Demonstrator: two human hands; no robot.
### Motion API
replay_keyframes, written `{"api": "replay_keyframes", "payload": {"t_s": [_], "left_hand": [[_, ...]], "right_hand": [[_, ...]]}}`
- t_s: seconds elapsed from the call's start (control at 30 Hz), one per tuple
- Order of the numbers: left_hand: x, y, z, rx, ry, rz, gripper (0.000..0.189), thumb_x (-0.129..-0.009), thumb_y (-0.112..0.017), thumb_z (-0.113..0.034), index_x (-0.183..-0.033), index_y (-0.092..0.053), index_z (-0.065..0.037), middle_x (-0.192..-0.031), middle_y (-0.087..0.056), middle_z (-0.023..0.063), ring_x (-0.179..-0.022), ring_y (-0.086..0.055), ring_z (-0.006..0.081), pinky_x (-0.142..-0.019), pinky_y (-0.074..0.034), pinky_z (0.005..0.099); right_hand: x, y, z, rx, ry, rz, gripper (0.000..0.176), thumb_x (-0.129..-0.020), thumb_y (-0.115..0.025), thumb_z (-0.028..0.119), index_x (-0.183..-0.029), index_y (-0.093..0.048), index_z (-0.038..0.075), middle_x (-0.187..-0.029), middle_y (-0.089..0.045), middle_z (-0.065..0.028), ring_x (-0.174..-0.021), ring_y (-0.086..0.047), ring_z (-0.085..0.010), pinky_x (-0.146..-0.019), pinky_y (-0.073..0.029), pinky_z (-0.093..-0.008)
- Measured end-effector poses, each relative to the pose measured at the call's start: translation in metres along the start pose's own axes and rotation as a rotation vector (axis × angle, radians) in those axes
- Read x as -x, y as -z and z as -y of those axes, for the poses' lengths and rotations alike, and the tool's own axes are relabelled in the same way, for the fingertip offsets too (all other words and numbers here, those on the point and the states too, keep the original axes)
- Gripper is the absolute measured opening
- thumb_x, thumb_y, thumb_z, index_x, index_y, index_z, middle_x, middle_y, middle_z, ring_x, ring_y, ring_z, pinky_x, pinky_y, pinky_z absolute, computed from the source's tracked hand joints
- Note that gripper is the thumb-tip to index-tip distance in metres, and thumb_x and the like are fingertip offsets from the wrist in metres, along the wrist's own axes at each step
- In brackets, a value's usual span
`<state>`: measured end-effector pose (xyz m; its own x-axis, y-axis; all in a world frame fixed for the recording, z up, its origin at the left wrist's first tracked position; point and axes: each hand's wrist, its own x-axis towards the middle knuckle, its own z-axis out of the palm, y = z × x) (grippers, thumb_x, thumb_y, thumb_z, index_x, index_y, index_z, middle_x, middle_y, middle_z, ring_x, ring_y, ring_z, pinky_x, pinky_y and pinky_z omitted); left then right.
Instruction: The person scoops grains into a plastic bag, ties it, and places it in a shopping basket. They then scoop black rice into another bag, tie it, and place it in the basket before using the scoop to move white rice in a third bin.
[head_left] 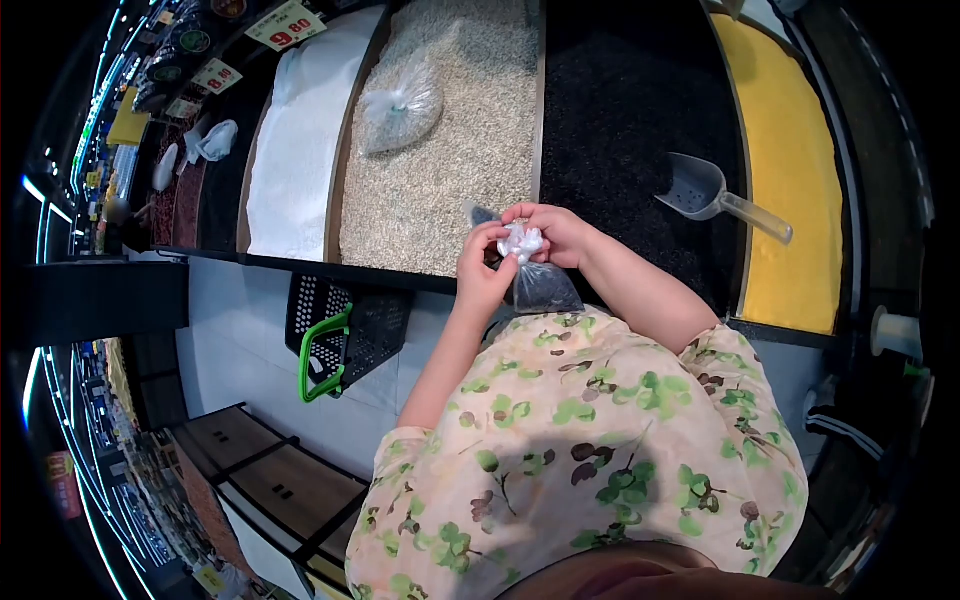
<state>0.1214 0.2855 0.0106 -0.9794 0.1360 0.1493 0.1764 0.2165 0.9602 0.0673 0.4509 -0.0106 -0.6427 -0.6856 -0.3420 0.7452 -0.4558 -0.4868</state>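
In the head view, a clear plastic bag (547, 289) of dark grains hangs close in front of my body. My left hand (480, 268) pinches its gathered white neck from the left, thumb against the twisted plastic. From the other side, the curled fingers of my right hand (560, 234) grip the same bunched neck. A scoop (700, 190) of clear plastic rests on the black grains (630, 110), its handle reaching over the divider. Pale oat-like grains (470, 130) fill the bin beyond my left hand, and a tied clear bag (402, 108) lies on them.
Yellow grain (790, 180) fills the right bin and white grain (305, 140) the left one. Price signs (286, 25) stand at the far left. Below the bins, a black basket (370, 335) with a green handle (322, 360) sits on the tiled floor.
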Motion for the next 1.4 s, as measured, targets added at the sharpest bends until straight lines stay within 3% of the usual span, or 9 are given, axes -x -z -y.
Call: {"api": "replay_keyframes", "payload": {"t_s": [0.1, 0.4, 0.57, 0.63, 0.7, 0.9, 1.07, 1.17, 1.4], "left_hand": [[-0.001, -0.003, 0.016, 0.123, 0.034, -0.100, 0.033, -0.071, -0.058, 0.004, -0.103, -0.055, -0.003, -0.115, -0.049, 0.0153, -0.096, -0.056, 0.0225, -0.078, -0.047, 0.0290], [0.008, 0.006, -0.032, -0.718, -0.313, -0.091, 0.030, -0.066, -0.072, -0.018, -0.094, -0.063, -0.011, -0.114, -0.052, 0.0117, -0.093, -0.053, 0.0292, -0.082, -0.042, 0.0422], [0.009, 0.008, -0.019, -0.585, -0.288, -0.199, 0.014, -0.072, -0.067, -0.004, -0.083, -0.058, -0.003, -0.099, -0.054, 0.0119, -0.090, -0.054, 0.0286, -0.080, -0.044, 0.0368], [0.006, 0.011, -0.018, -0.427, -0.253, -0.239, 0.012, -0.073, -0.065, -0.003, -0.081, -0.057, -0.001, -0.098, -0.054, 0.0118, -0.091, -0.054, 0.0276, -0.080, -0.044, 0.0346], [0.004, 0.012, -0.024, -0.400, -0.256, -0.242, 0.009, -0.075, -0.063, -0.001, -0.081, -0.057, 0.000, -0.098, -0.054, 0.0123, -0.092, -0.054, 0.0267, -0.080, -0.044, 0.0332], [0.000, 0.004, -0.060, -0.353, -0.377, -0.217, 0.009, -0.075, -0.062, 0.003, -0.081, -0.057, 0.000, -0.100, -0.054, 0.0131, -0.087, -0.056, 0.0229, -0.075, -0.046, 0.0303], [-0.009, 0.007, -0.084, -0.309, -0.411, -0.176, 0.014, -0.074, -0.063, 0.003, -0.087, -0.060, -0.002, -0.108, -0.054, 0.0145, -0.099, -0.054, 0.0265, -0.086, -0.043, 0.0342], [-0.014, 0.016, -0.099, -0.303, -0.429, -0.233, 0.029, -0.077, -0.062, -0.001, -0.105, -0.057, -0.003, -0.119, -0.051, 0.0157, -0.111, -0.050, 0.0281, -0.094, -0.039, 0.0359], [0.014, 0.068, -0.040, -0.544, -0.293, -0.423, 0.028, -0.077, -0.062, -0.002, -0.105, -0.057, -0.002, -0.122, -0.048, 0.0184, -0.109, -0.051, 0.0324, -0.092, -0.042, 0.0390]], "right_hand": [[0.001, -0.005, -0.002, -0.002, 0.011, -0.004, 0.023, -0.078, -0.050, 0.001, -0.099, -0.056, 0.009, -0.069, -0.056, -0.0019, -0.044, -0.043, -0.0065, -0.040, -0.038, -0.0211], [-0.001, 0.004, -0.011, 0.027, 0.059, 0.018, 0.016, -0.085, -0.052, 0.003, -0.098, -0.056, 0.008, -0.069, -0.056, -0.0006, -0.050, -0.047, -0.0073, -0.047, -0.043, -0.0227], [0.003, -0.009, -0.015, 0.175, 0.122, -0.040, 0.023, -0.084, -0.054, 0.002, -0.106, -0.059, 0.004, -0.071, -0.058, -0.0012, -0.054, -0.052, -0.0071, -0.049, -0.044, -0.0213], [0.014, -0.019, -0.012, 0.606, 0.173, -0.042, 0.028, -0.080, -0.062, 0.007, -0.107, -0.061, 0.007, -0.079, -0.058, -0.0018, -0.060, -0.054, -0.0080, -0.055, -0.045, -0.0213], [0.010, -0.016, -0.025, 1.034, 0.675, -0.032, 0.029, -0.077, -0.066, 0.009, -0.106, -0.061, 0.005, -0.091, -0.057, -0.0046, -0.068, -0.055, -0.0109, -0.059, -0.047, -0.0240], [0.035, -0.057, -0.007, 1.503, 0.872, -0.136, 0.015, -0.074, -0.066, 0.011, -0.083, -0.059, 0.001, -0.093, -0.056, -0.0129, -0.074, -0.059, -0.0313, -0.064, -0.049, -0.0381], [0.029, -0.053, 0.013, 1.403, 1.028, -0.149, 0.013, -0.076, -0.062, 0.008, -0.086, -0.060, 0.000, -0.086, -0.059, -0.0141, -0.072, -0.060, -0.0310, -0.061, -0.048, -0.0359], [0.040, -0.069, 0.049, 0.712, 0.515, -0.425, 0.018, -0.089, -0.056, 0.017, -0.084, -0.060, 0.001, -0.070, -0.060, -0.0077, -0.053, -0.056, -0.0154, -0.049, -0.045, -0.0269], [0.053, -0.048, 0.165, 0.409, 0.966, -0.531, 0.025, -0.092, -0.053, 0.024, -0.092, -0.059, 0.000, -0.072, -0.059, -0.0065, -0.053, -0.055, -0.0118, -0.048, -0.046, -0.0241]]}}
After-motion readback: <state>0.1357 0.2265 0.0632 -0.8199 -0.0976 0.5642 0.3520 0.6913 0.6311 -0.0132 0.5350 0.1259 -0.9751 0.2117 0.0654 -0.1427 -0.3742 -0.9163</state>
